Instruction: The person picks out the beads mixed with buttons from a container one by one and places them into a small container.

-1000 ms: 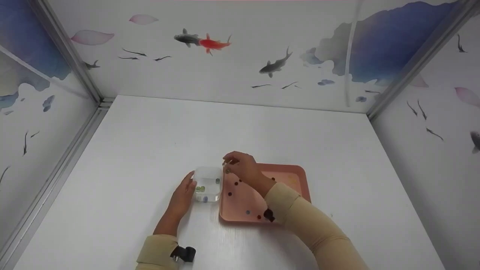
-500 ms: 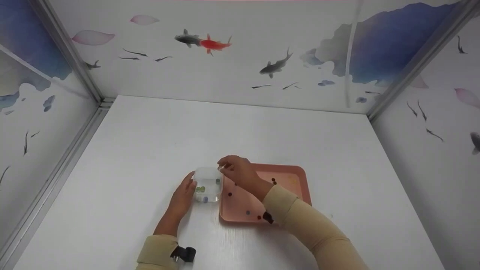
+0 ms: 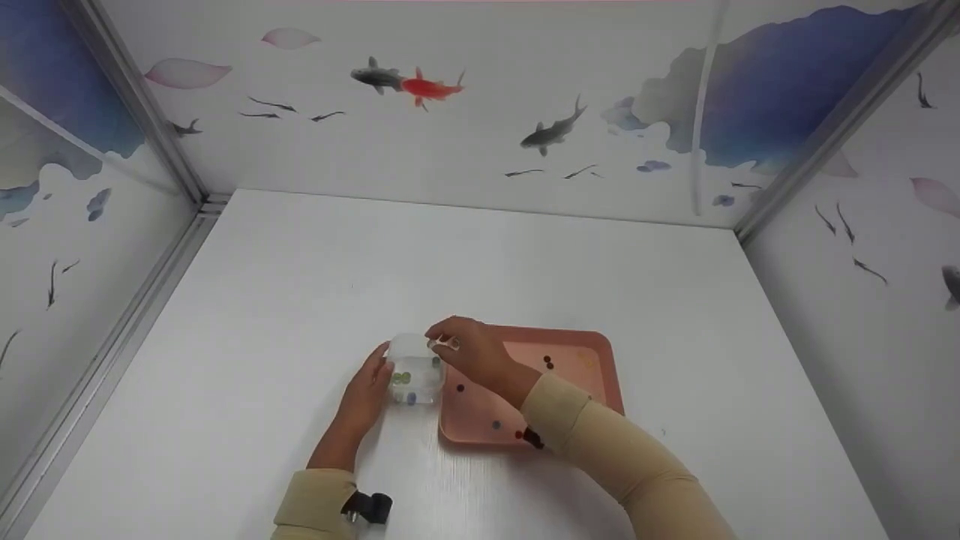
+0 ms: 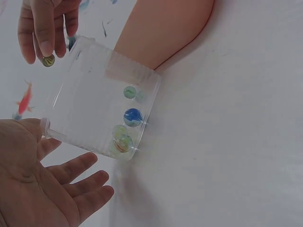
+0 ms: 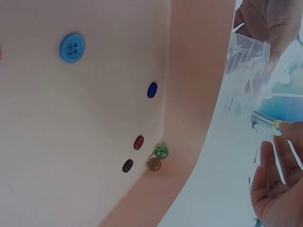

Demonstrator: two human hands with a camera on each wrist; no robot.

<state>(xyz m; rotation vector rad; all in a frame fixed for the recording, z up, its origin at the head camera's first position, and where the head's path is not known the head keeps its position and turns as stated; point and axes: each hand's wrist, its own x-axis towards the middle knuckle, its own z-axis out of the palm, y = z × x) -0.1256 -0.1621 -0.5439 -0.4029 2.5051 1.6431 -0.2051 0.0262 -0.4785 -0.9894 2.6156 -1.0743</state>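
Note:
A clear plastic box (image 3: 409,346) stands at the left side of a pink tray (image 3: 480,409). Along the box's left wall lies my left hand (image 3: 366,391), its fingers fairly straight and spread in the left wrist view. My right hand (image 3: 474,351) is over the box's far right rim, pinching a yellow-streaked glass marble (image 4: 48,61) between thumb and finger. Inside the box sit a green marble (image 4: 129,92), a blue marble (image 4: 133,117) and yellowish marbles (image 4: 122,143). A green marble (image 5: 161,152) and a brownish marble (image 5: 154,164) lie in a tray corner.
Scattered in the tray are a light blue button (image 5: 72,48), a dark blue button (image 5: 152,90), a red button (image 5: 138,142) and a black button (image 5: 128,165). White panels with painted fish (image 3: 431,88) enclose the white table (image 3: 480,255) at the back and sides.
My right hand has moved left from the tray's far left corner to over the box rim, carrying the marble. The left hand and box have hardly moved.

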